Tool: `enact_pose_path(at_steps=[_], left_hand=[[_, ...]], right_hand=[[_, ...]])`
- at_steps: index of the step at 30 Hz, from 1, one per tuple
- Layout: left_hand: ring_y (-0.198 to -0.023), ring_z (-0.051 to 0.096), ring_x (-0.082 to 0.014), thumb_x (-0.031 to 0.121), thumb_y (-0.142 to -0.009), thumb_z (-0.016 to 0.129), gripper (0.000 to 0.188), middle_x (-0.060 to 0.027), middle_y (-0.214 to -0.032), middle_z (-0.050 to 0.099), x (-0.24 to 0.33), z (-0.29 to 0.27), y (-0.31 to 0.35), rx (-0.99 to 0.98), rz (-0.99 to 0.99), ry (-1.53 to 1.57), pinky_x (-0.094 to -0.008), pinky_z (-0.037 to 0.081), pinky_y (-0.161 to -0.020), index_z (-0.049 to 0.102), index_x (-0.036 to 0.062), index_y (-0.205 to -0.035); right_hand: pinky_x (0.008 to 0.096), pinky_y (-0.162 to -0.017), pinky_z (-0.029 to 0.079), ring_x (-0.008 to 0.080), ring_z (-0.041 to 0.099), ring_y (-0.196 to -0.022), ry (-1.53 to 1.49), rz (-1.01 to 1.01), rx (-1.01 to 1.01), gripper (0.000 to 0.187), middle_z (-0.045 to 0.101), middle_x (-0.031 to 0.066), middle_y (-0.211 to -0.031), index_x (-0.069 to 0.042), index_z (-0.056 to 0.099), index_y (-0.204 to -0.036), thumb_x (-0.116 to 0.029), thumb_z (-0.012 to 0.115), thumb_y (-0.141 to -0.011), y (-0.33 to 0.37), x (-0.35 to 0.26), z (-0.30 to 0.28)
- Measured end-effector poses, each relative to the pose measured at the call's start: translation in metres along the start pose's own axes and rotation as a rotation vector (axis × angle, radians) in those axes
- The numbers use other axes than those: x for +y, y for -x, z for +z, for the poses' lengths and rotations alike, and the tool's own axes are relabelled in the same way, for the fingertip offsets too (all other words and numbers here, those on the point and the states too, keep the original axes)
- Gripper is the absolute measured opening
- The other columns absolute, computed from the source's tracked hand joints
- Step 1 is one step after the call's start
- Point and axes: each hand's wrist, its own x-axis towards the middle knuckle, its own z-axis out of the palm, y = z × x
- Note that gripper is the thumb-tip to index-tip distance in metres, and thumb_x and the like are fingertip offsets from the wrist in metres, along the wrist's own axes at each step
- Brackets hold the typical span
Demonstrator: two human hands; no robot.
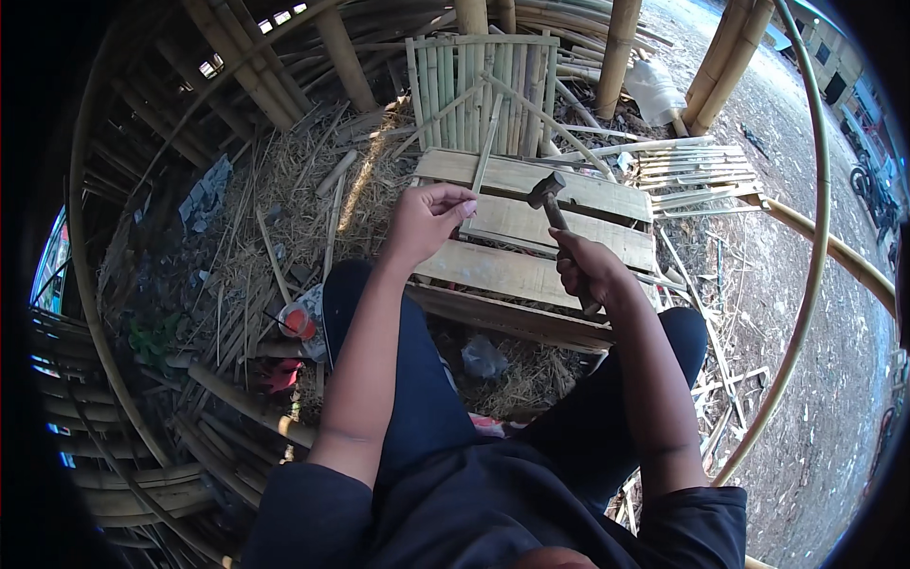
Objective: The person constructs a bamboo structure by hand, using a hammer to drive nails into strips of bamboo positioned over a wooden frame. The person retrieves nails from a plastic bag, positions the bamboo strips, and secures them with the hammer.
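My right hand (590,268) is wrapped round the wooden handle of a hammer (547,191), its dark metal head raised above a low wooden bench (493,268) made of spaced planks. Over the bench's left part, my left hand (428,224) is closed with thumb and fingertips pinched together. Whatever sits in that pinch is too small to make out. Close beside those fingertips runs a thin bamboo strip (489,144), slanting up toward a panel of upright bamboo slats (482,90) behind the bench.
Right of the bench lies a second slatted bamboo piece (697,174). Bamboo poles (621,57) stand at the back. Shavings and loose strips litter the ground; a red cup (299,323) is at left. A curved bamboo pole (813,237) arcs along the right side.
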Motion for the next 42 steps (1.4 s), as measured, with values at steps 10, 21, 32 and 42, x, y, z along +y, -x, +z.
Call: enact_pose_path(at_steps=[10, 21, 32, 42], left_hand=[[-0.086, 0.074, -0.0120, 0.007, -0.091, 0.074, 0.019, -0.0078, -0.095, 0.078, -0.102, 0.006, -0.020, 0.095, -0.054, -0.213, -0.0265, 0.058, -0.079, 0.075, -0.0012, -0.108], [-0.078, 0.072, -0.0105, 0.010, -0.092, 0.075, 0.019, -0.0072, -0.090, 0.078, -0.153, 0.006, -0.027, 0.222, -0.108, -0.127, -0.0252, 0.057, -0.073, 0.078, 0.0004, -0.109], [-0.073, 0.070, -0.0135, 0.007, -0.089, 0.076, 0.016, -0.0108, -0.093, 0.078, -0.148, 0.000, -0.034, 0.162, 0.037, -0.295, -0.0269, 0.054, -0.068, 0.079, 0.0036, -0.104], [-0.080, 0.073, -0.0166, 0.005, -0.088, 0.076, 0.016, -0.0123, -0.094, 0.078, -0.149, 0.001, -0.032, 0.125, -0.001, -0.287, -0.0289, 0.056, -0.073, 0.078, 0.0025, -0.103]], right_hand=[[0.0231, -0.042, 0.031, 0.0040, 0.036, -0.048, 0.095, 0.034, 0.123, 0.041, 0.042, -0.0074, -0.062, -0.017, 0.045, -0.076, -0.043, 0.068, -0.099, 0.013, 0.000, 0.014], [0.0238, -0.043, 0.031, 0.0038, 0.037, -0.050, 0.186, -0.015, 0.113, 0.037, 0.044, -0.0055, -0.066, -0.010, 0.053, -0.093, -0.040, 0.073, -0.097, 0.004, -0.002, 0.026], [0.0265, -0.047, 0.039, 0.0078, 0.045, -0.054, 0.385, 0.016, 0.148, 0.053, 0.048, -0.0003, -0.072, 0.002, 0.061, -0.105, -0.049, 0.072, -0.094, -0.005, -0.004, 0.024], [0.0317, -0.054, 0.047, 0.0132, 0.054, -0.065, 0.460, 0.016, 0.143, 0.066, 0.054, 0.0049, -0.079, 0.008, 0.063, -0.113, -0.055, 0.070, -0.093, -0.006, -0.007, 0.022]])
